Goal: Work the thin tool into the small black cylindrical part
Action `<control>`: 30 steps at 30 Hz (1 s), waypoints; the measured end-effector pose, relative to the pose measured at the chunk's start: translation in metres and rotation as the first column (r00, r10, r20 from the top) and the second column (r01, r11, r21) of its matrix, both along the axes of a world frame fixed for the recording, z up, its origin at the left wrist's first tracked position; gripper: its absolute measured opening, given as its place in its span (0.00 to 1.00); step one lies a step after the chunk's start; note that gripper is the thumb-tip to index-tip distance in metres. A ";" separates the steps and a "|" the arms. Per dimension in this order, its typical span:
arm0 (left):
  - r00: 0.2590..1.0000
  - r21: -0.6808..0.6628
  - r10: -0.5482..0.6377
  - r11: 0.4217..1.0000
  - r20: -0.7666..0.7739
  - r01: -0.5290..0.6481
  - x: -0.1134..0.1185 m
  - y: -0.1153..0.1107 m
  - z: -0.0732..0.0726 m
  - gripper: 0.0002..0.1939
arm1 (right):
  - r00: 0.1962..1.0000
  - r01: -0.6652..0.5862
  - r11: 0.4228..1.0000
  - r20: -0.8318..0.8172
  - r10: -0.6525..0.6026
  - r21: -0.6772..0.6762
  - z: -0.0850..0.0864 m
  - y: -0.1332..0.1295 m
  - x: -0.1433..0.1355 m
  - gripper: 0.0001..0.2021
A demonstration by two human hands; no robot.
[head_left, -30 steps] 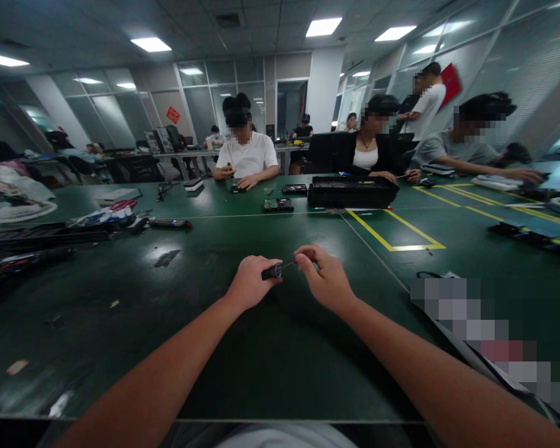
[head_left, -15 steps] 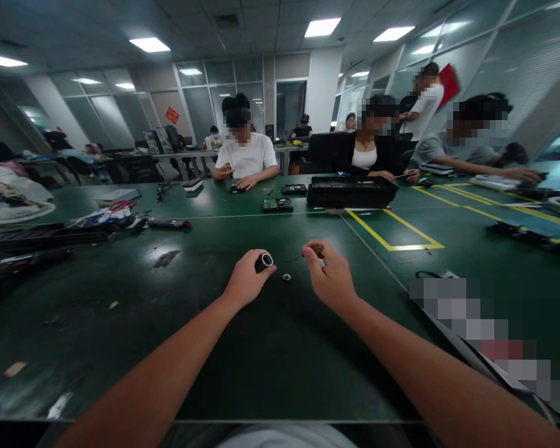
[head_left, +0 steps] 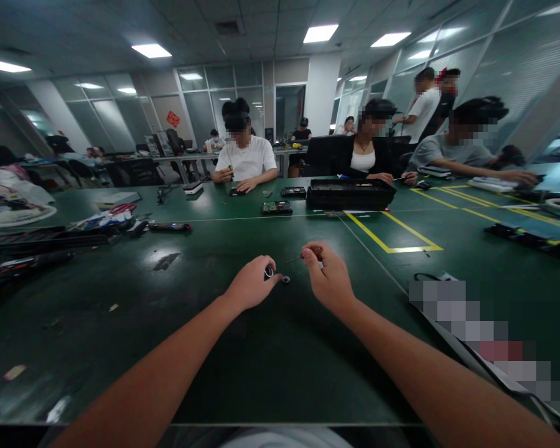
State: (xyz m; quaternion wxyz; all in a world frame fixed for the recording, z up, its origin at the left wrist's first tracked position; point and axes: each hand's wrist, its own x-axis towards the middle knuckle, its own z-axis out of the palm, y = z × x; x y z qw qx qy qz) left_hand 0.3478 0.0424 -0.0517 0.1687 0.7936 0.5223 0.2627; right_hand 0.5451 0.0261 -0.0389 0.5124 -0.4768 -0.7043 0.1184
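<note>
My left hand (head_left: 252, 283) is closed around a black cylinder with a silver ring (head_left: 269, 271) at its end; the fingers hide most of it. Close by my left thumb tip is a small round silver-and-dark part (head_left: 285, 280) on the green table; whether the thumb touches it I cannot tell. My right hand (head_left: 326, 274) pinches a thin screwdriver (head_left: 294, 259), its slim shaft pointing left above the small part. A bit of red shows at the base of the shaft, and the rest of the handle sits inside my fingers.
Ahead lie a circuit-board device (head_left: 277, 207) and a long black casing (head_left: 350, 194). Tools and cables, with red-handled scissors (head_left: 122, 208), crowd the left. Yellow tape (head_left: 415, 249) marks the right side, near a flat sheet-like item (head_left: 494, 373). Co-workers sit opposite.
My left hand has turned and lowered slightly toward the small round part, so the cylinder's ring now shows less. My right hand stays nearly in place with the screwdriver.
</note>
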 end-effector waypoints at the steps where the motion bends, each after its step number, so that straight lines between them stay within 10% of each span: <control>1: 0.998 -0.010 -0.032 0.999 -0.049 0.032 0.002 0.001 -0.001 0.08 | 1.000 -0.001 1.000 0.000 0.001 0.002 0.000 0.000 0.000 0.12; 13: 0.918 -0.127 -0.199 0.978 -0.343 0.164 0.015 0.021 -0.003 0.13 | 1.000 -0.009 1.000 0.003 0.009 0.008 -0.001 0.002 0.001 0.12; 23: 0.988 -0.130 0.139 0.983 0.067 -0.130 -0.055 0.050 -0.002 0.14 | 0.999 -0.030 0.999 0.015 0.030 -0.019 -0.001 0.002 0.004 0.13; 26: 0.891 -0.238 0.303 0.943 0.337 -0.231 -0.093 0.061 0.002 0.18 | 1.000 -0.031 0.999 0.003 0.031 -0.020 -0.002 0.004 0.004 0.13; 30: 0.563 -0.373 0.460 0.887 0.686 -0.271 -0.147 0.061 0.012 0.12 | 0.999 -0.037 0.999 -0.003 0.037 -0.034 -0.003 0.005 0.003 0.13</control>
